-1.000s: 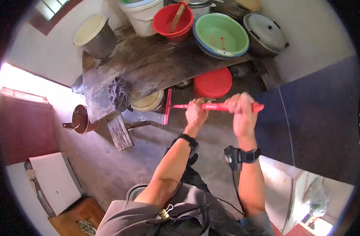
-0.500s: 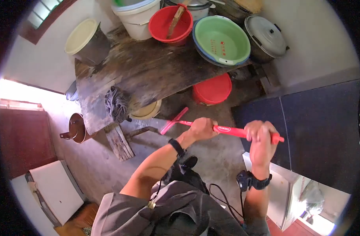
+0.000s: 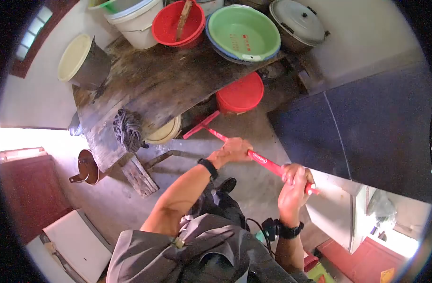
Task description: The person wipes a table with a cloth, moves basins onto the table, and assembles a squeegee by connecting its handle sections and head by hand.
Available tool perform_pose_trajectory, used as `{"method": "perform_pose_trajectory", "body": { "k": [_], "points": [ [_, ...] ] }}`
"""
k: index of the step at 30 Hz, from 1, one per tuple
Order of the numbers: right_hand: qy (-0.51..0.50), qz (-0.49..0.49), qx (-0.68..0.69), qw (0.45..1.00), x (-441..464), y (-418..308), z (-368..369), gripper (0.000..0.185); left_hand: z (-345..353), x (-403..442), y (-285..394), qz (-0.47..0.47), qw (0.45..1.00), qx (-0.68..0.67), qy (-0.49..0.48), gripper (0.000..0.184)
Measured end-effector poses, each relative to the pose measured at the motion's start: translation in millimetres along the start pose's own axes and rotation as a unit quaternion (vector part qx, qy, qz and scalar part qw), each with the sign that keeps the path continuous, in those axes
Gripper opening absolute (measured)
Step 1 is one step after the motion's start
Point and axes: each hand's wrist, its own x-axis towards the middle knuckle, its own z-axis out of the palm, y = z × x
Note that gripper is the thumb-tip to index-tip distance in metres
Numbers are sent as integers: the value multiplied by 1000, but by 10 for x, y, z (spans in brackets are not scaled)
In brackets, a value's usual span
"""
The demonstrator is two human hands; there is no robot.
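Observation:
My left hand is wrapped round the middle of a red floor squeegee, whose long handle slants down to the right. Close to the handle's top end, my right hand is closed round it too. The squeegee's thin T-shaped head points away from me, low over or on the concrete floor; contact cannot be made out. Just beyond that head are a red bucket under the wooden table and a cream lid at its edge.
A worn wooden table bears a grey rag bundle, a dark bucket, a red basin, a green basin and a lidded pot. Right of me stands a dark-topped counter. A brown pan sits at left.
Both hands have shifted left and my right hand has dropped lower, so the handle slants more steeply. The squeegee's head has moved up and left, towards the table.

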Motion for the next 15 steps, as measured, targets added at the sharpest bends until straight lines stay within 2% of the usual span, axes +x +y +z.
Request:
{"method": "perform_pose_trajectory", "body": {
  "k": [1, 3, 5, 6, 7, 9, 10, 11, 13, 14, 15],
  "points": [
    [-17, -13, -10, 1000, -89, -58, 12, 34, -47, -56, 12, 54, 996, 21, -66, 19],
    [-19, 14, 6, 1000, -195, -219, 78, 28, -24, -162, -89, 98, 990, 28, -99, 22],
    [-190, -48, 35, 980, -216, -339, 75, 19, -76, -308, -74, 156, 985, -28, -72, 24],
    [-227, -41, 37, 972, -243, -381, 48, 16, -188, -367, 46, 117, 989, -46, -84, 19],
    [-230, -50, 23, 972, -304, -387, 48, 19, -144, -405, 42, 122, 987, -47, -90, 19],
    [-227, -52, -31, 972, -427, -364, 32, 21, 15, -457, -12, 119, 992, -38, -8, 30],
    [-224, -55, -32, 973, -526, -302, -46, 21, 165, -479, -67, 84, 996, -33, -14, 31],
    [-196, -50, -47, 978, -669, -200, -155, 22, 353, -506, -79, 87, 996, -31, -15, 31],
    [-167, -46, -57, 983, -846, -123, -327, 22, 693, -594, -15, 107, 991, -63, 54, 27],
    [-152, -34, -64, 986, -962, -144, -429, 23, 773, -670, 133, 59, 996, -54, 48, 24],
    [-135, -26, -73, 988, -1071, -170, -520, 23, 876, -717, 213, 64, 996, -51, 40, 24]
  ]
}}
